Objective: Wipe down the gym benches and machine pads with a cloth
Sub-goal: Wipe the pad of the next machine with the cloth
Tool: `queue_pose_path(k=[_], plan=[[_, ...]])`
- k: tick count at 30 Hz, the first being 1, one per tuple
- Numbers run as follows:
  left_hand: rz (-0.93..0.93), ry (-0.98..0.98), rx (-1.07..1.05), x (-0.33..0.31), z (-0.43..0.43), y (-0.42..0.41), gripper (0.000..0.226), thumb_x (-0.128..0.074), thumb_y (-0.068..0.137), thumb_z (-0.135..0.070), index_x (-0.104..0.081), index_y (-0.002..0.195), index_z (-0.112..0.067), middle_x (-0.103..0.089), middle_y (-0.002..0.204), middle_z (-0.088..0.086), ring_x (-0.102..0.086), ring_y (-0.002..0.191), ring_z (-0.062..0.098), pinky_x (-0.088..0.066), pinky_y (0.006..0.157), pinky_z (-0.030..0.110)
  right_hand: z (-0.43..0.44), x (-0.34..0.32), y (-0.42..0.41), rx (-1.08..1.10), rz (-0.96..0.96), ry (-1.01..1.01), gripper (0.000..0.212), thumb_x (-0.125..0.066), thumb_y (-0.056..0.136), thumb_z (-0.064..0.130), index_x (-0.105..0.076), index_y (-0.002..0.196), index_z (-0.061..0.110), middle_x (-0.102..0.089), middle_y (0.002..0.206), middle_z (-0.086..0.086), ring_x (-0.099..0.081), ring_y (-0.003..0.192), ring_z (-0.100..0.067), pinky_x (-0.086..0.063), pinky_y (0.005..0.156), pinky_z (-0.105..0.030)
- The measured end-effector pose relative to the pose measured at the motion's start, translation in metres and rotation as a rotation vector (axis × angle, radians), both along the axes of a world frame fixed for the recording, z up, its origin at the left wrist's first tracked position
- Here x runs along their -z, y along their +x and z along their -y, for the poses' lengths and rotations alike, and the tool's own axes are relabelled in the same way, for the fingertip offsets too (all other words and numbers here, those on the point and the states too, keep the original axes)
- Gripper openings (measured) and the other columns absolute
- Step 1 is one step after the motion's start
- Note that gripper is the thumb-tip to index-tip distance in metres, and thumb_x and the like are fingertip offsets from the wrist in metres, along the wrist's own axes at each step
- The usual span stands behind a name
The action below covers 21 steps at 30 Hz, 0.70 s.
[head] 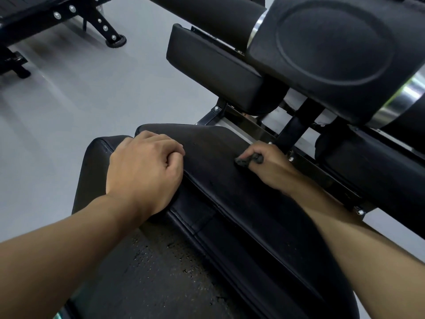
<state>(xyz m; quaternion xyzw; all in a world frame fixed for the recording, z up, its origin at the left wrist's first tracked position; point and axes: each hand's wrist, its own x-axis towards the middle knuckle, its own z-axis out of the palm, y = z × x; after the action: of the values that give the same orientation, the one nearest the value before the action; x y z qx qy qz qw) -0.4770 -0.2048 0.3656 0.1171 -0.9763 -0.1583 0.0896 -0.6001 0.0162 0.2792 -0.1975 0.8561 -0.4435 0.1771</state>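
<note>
With the left hand [147, 171] fisted empty on the pad [230, 192] and the right hand [269, 168] pinching a bunched cloth [249, 160] at its far edge, knuckles may scrape the bolted frame [322, 178] just beyond.

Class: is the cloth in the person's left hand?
No, the right hand grips the cloth against the pad; the left hand holds nothing.

Most of the cloth [249, 159] is buried in the right hand [270, 168]; only a dark wad shows by the thumb. The fingertips of the left hand [145, 171] curl under, out of sight. The top and right edges cut off the roller pad [333, 54], and the top-left corner cuts off a black bench frame [46, 12].
</note>
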Motion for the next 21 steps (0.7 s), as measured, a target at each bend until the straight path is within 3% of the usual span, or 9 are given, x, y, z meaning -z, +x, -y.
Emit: queue_pose_path(k=[2, 4, 9, 10, 14, 18, 21], plan=[[0.002, -0.001, -0.003, 0.0, 0.0, 0.0, 0.04, -0.033, 0.085, -0.028, -0.073, 0.084, -0.031, -0.071, 0.105, -0.021, -0.056, 0.107, 0.009, -0.034, 0.083, 0.031, -0.017, -0.013, 0.01, -0.069, 0.046, 0.015, 0.038, -0.063, 0.08, -0.014, -0.068, 0.081, 0.024, -0.068, 0.098, -0.006, -0.063, 0.088, -0.014, -0.05, 0.08, -0.032], [-0.002, -0.003, -0.004, 0.0, 0.0, 0.0, 0.04, -0.033, 0.085, -0.028, -0.073, 0.085, -0.031, -0.071, 0.105, -0.021, -0.056, 0.107, 0.009, -0.035, 0.084, 0.032, -0.029, -0.024, 0.02, -0.149, 0.041, 0.026, 0.037, -0.067, 0.079, -0.013, -0.068, 0.08, 0.024, -0.069, 0.097, -0.001, -0.062, 0.089, -0.007, -0.049, 0.081, -0.025], [-0.003, 0.006, -0.012, 0.0, 0.0, 0.0, 0.042, -0.032, 0.086, -0.028, -0.074, 0.087, -0.031, -0.071, 0.107, -0.022, -0.055, 0.109, 0.009, -0.036, 0.086, 0.031, 0.002, -0.015, 0.017, -0.023, -0.045, 0.028, 0.028, -0.058, 0.085, -0.01, -0.072, 0.09, 0.014, -0.064, 0.094, 0.004, -0.055, 0.076, 0.01, -0.039, 0.066, -0.006], [-0.004, 0.007, -0.012, -0.001, 0.0, 0.0, 0.042, -0.032, 0.086, -0.028, -0.074, 0.087, -0.031, -0.071, 0.106, -0.022, -0.055, 0.109, 0.009, -0.035, 0.087, 0.031, 0.0, -0.016, 0.018, -0.036, -0.058, 0.04, 0.027, -0.059, 0.084, -0.009, -0.073, 0.09, 0.014, -0.064, 0.095, 0.004, -0.056, 0.08, 0.009, -0.039, 0.068, -0.006], [-0.001, 0.012, -0.013, -0.001, 0.0, 0.0, 0.041, -0.033, 0.085, -0.028, -0.074, 0.086, -0.03, -0.071, 0.105, -0.021, -0.057, 0.108, 0.011, -0.039, 0.089, 0.034, -0.034, -0.028, 0.034, -0.182, 0.001, -0.001, 0.027, -0.07, 0.079, -0.009, -0.071, 0.086, 0.017, -0.065, 0.095, -0.001, -0.062, 0.09, -0.015, -0.045, 0.08, -0.028], [0.01, 0.005, -0.012, -0.001, 0.0, -0.001, 0.041, -0.032, 0.086, -0.028, -0.074, 0.086, -0.03, -0.072, 0.102, -0.019, -0.057, 0.108, 0.011, -0.041, 0.089, 0.035, -0.009, -0.019, 0.024, -0.109, -0.083, 0.018, 0.029, -0.067, 0.081, -0.007, -0.071, 0.087, 0.022, -0.065, 0.097, 0.001, -0.06, 0.089, -0.013, -0.043, 0.081, -0.026], [0.014, -0.003, -0.002, -0.001, 0.0, -0.001, 0.042, -0.032, 0.087, -0.029, -0.074, 0.087, -0.03, -0.071, 0.103, -0.019, -0.057, 0.108, 0.01, -0.04, 0.088, 0.035, 0.006, -0.02, 0.018, -0.09, -0.083, 0.052, 0.032, -0.066, 0.082, -0.004, -0.069, 0.085, 0.028, -0.066, 0.1, 0.002, -0.059, 0.093, -0.011, -0.04, 0.08, -0.015]])
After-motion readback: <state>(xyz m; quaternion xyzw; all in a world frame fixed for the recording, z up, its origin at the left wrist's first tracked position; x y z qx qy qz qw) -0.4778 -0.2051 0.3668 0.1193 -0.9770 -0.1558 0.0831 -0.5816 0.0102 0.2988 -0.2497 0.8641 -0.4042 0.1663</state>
